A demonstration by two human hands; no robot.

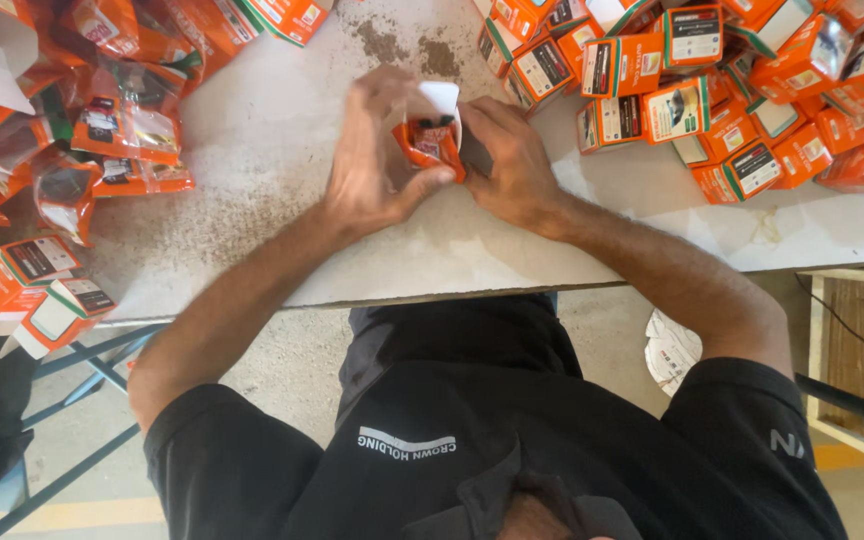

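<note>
A small orange carton [434,142] with a white flap standing open at its top sits between both hands on the white table [282,150]. My left hand [377,155] wraps its left side, thumb pressed along the lower front. My right hand [507,150] grips its right side, fingers curled against it. A dark item shows just inside the carton's open top.
Closed orange cartons [712,90] are piled at the back right. Orange plastic pouches [102,130] and flattened cartons [47,290] lie heaped at the left. The table's front edge runs just below my wrists. A wooden frame [857,350] stands at the lower right.
</note>
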